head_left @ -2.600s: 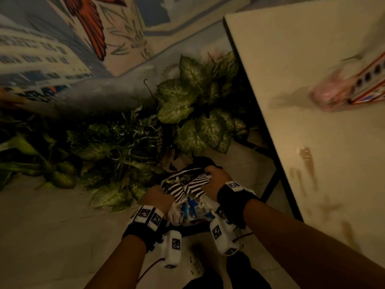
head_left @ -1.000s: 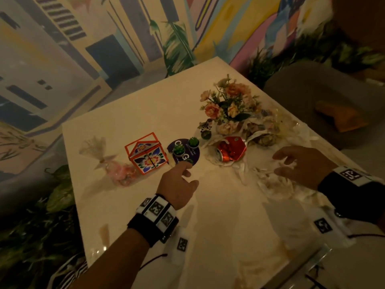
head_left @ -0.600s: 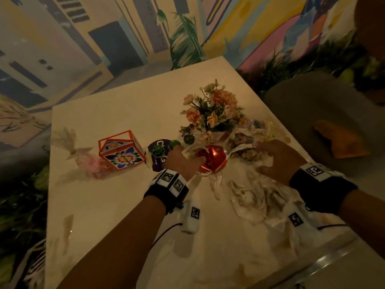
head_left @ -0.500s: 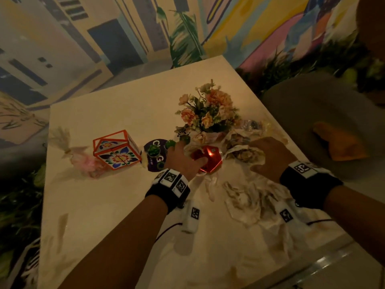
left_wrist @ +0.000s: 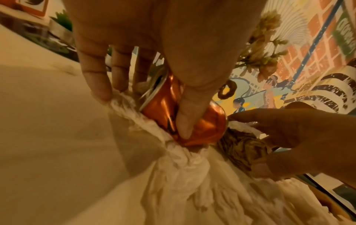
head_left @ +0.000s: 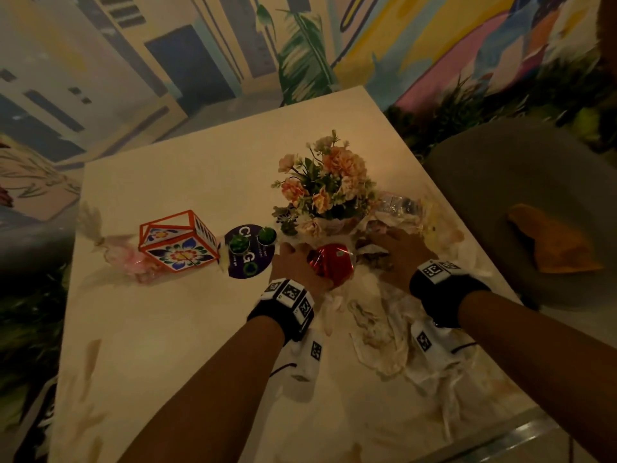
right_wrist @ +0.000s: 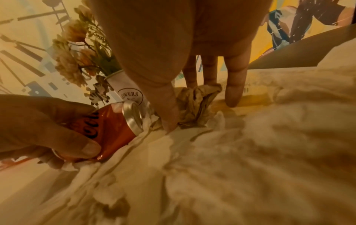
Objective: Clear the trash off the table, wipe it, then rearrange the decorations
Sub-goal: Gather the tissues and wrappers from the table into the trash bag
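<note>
A crushed red soda can (head_left: 330, 265) lies among white tissues (head_left: 384, 325) on the cream table (head_left: 200, 182). My left hand (head_left: 297, 262) grips the can (left_wrist: 204, 126), thumb across its side and fingers behind its top, with tissue (left_wrist: 183, 175) caught under them. My right hand (head_left: 397, 252) is just right of the can. It pinches a crumpled brown paper ball (left_wrist: 242, 146) between thumb and fingers, and the same paper ball (right_wrist: 196, 105) shows in the right wrist view. A flower vase (head_left: 329, 185) stands right behind both hands.
Left of the can sit a purple disc with two small green plants (head_left: 248, 252), an orange-framed floral lantern box (head_left: 177, 240) and a pink wrapped bundle (head_left: 123, 259). A clear plastic bottle (head_left: 399, 205) lies behind the right hand. A grey chair (head_left: 521, 182) with an orange cloth (head_left: 554, 242) stands right.
Both hands left a striped bag on the floor by the plants and came up to the table. The left hand closed round the can, and the right took the brown paper.
</note>
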Demonstrator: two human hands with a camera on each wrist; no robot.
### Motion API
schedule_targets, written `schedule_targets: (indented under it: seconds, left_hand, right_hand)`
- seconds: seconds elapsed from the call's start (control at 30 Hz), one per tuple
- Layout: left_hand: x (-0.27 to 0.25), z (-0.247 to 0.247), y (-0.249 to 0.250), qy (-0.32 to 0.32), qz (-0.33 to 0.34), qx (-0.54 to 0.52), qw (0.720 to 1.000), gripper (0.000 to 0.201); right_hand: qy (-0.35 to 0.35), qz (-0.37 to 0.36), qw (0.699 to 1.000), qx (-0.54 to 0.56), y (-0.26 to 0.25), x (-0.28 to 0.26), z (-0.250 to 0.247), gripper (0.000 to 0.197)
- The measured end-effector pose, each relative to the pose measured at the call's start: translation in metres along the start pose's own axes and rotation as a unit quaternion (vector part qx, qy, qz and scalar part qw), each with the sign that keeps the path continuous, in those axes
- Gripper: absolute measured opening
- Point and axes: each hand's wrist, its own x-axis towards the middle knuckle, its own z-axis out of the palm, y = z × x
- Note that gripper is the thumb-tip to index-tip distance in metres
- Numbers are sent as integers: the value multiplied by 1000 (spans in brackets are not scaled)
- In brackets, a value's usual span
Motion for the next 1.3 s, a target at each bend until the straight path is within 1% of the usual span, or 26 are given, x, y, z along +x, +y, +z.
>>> schedule_targets:
  seconds: [0.07, 0.1, 0.23, 0.27, 0.33, 0.4, 0.5, 0.6, 0.67, 0.73, 0.77, 0.83, 0.9, 1.03, 1.1, 1.2, 1.3]
  left_hand:
    - [-1, 0, -2, 3, -1, -3, 1000, 86]
    - [-1, 2, -3, 7, 0, -9, 1000, 80]
    - [-5, 9, -5, 32, 3, -54, 998, 41]
    - [-6, 11, -5, 29, 6, -66, 997, 37]
    - [-8, 13, -6, 23, 15, -80, 996, 39]
    - [-10, 12, -6, 28, 29, -90, 995, 39]
    - [-17, 5, -8, 36, 47, -111, 992, 25]
    - [-24, -2, -15, 53, 64, -126, 989, 15]
    - [-29, -7, -20, 49, 84, -128, 987, 15]
    - [-34, -11, -26, 40, 100, -137, 985, 17]
    - [-36, -14, -28, 41, 105, -149, 982, 18]
    - [-38, -16, -34, 49, 114, -179, 976, 24]
    - [-42, -18, -38, 52, 124, -202, 970, 31]
    - [-51, -28, -48, 54, 136, -247, 958, 29]
    - [-56, -35, -55, 49, 131, -283, 949, 33]
    - [-63, -49, -73, 50, 132, -340, 930, 39]
    - [-69, -64, -98, 61, 131, -382, 913, 35]
  right_hand:
    - [-3, 0, 1000, -7, -3, 1, 2, 73]
    - [-3, -3, 1000, -11, -4, 2, 2, 69]
    - [-17, 0, 999, -28, -10, 2, 4, 51]
    - [-18, 4, 999, -26, -12, 2, 4, 48]
    - [-9, 2, 1000, -16, -16, 2, 4, 43]
    - [1, -5, 1000, -7, -21, 3, 4, 42]
    - [21, 3, 999, 24, -26, 3, 4, 42]
    - [6, 32, 997, 70, -31, -1, 1, 56]
    - [-7, 45, 995, 85, -31, -4, -2, 71]
    - [-12, 57, 994, 89, -31, -8, -5, 78]
    - [-12, 62, 994, 89, -32, -10, -7, 75]
    - [-3, 75, 994, 85, -36, -14, -11, 62]
    - [13, 80, 992, 92, -40, -18, -14, 53]
    - [26, 80, 988, 130, -54, -30, -20, 34]
    - [36, 95, 981, 165, -64, -36, -25, 27]
    - [58, 108, 963, 239, -82, -45, -36, 26]
    - [62, 137, 948, 280, -99, -55, -43, 38]
